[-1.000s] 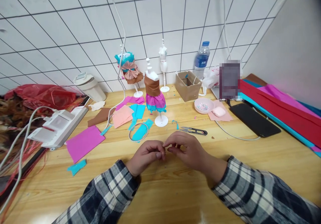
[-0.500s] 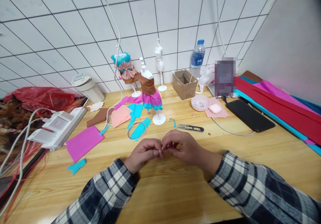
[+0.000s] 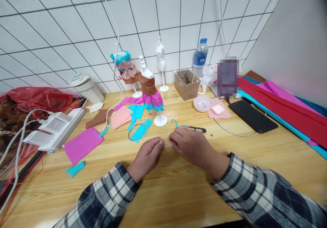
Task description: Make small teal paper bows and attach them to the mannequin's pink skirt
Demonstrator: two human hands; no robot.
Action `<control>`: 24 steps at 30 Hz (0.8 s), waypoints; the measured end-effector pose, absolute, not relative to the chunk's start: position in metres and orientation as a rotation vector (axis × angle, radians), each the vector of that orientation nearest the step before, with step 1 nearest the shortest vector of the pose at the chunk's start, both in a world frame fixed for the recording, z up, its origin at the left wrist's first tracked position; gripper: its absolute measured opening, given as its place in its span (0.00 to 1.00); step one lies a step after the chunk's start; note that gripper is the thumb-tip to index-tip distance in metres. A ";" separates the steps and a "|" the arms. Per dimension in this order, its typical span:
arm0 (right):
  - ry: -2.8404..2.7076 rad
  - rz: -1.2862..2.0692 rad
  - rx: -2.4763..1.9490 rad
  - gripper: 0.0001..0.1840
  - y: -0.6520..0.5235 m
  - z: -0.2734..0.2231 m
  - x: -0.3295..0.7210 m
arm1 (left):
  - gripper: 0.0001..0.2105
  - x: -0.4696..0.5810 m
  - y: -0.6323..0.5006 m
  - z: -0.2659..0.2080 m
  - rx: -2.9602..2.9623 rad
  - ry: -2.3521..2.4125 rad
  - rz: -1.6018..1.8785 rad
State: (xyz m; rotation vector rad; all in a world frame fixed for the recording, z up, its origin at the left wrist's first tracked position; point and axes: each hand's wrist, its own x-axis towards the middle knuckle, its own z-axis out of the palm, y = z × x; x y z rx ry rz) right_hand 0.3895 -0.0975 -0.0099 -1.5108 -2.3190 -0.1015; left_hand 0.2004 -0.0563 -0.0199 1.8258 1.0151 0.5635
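Note:
My left hand is closed above the wooden table, thumb pressed against curled fingers. Facing it across a small gap, my right hand is closed too, its fingertips pinched together. Whatever either holds is too small or too hidden to make out. Just beyond them stands a small dress form on a white base, in a brown top and a magenta skirt with a blue hem. Thread snips lie right behind my right hand. A silver ring-shaped hoop rests on blue paper beyond my left hand.
Behind stand a bare white dress form, a decorated one, a cardboard box and a water bottle. A pink bead dish and a black phone lie right. Magenta paper and a power strip are left.
My hands, whose fingertips met before, have drawn slightly apart. Their fingers are more tightly curled now. The whole view has shifted a little.

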 end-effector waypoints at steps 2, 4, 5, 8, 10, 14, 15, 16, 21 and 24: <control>-2.312 -0.013 -1.466 0.10 -0.096 -0.011 0.394 | 0.17 0.200 -0.056 -0.021 1.885 1.032 0.567; -2.217 0.093 -1.429 0.13 -0.093 -0.012 0.400 | 0.17 0.198 -0.056 -0.022 1.913 1.033 0.569; -2.142 0.140 -1.411 0.15 -0.092 -0.012 0.403 | 0.17 0.197 -0.055 -0.022 1.919 1.029 0.573; -1.949 0.323 -1.282 0.23 -0.089 -0.013 0.405 | 0.17 0.195 -0.054 -0.022 1.905 1.004 0.588; -1.870 0.554 -1.172 0.24 -0.090 -0.015 0.400 | 0.17 0.195 -0.055 -0.020 1.883 0.980 0.590; -1.744 0.907 -1.166 0.16 -0.091 -0.020 0.387 | 0.17 0.196 -0.057 -0.019 1.834 0.951 0.567; -1.750 0.914 -1.177 0.13 -0.091 -0.020 0.386 | 0.16 0.196 -0.058 -0.019 1.828 0.945 0.559; -1.773 0.891 -1.185 0.11 -0.090 -0.021 0.385 | 0.16 0.196 -0.058 -0.019 1.830 0.937 0.550; -1.907 0.604 -1.257 0.10 -0.088 -0.020 0.391 | 0.14 0.196 -0.057 -0.017 1.965 0.946 0.513; -2.038 0.450 -1.267 0.09 -0.091 -0.016 0.392 | 0.14 0.197 -0.057 -0.015 2.082 0.963 0.505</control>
